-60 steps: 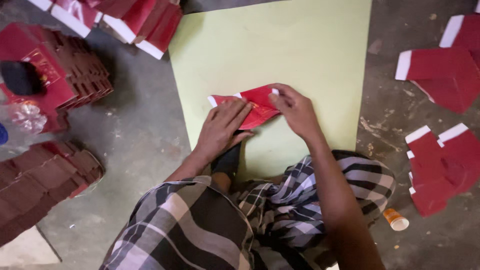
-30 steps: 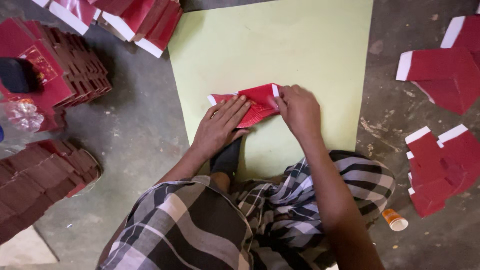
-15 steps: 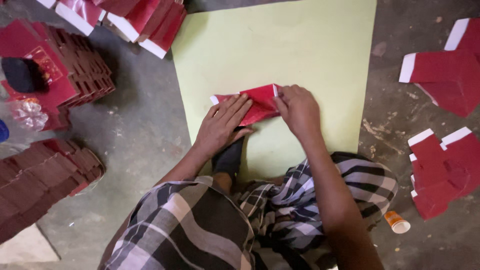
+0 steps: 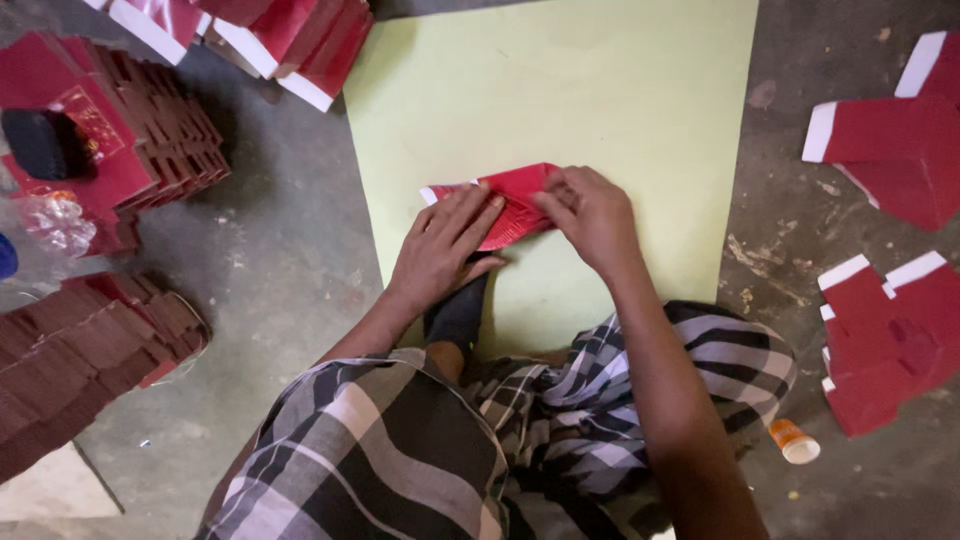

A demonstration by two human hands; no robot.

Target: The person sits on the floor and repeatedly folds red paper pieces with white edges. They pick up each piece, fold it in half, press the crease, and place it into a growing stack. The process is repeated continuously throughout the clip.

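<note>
Honestly, to get this fold crisp I'd keep the left hand (image 4: 440, 252) pinning flat while the other works the edge. Its fingers are spread and pressed palm-down on the red card blank (image 4: 510, 208), not gripping anything. The blank sits right under both sets of fingertips, on the pale green sheet (image 4: 560, 90). The right hand (image 4: 592, 215) is curled over, fingertips pinching the blank's top edge, wrist bent inward, forearm angled down.
</note>
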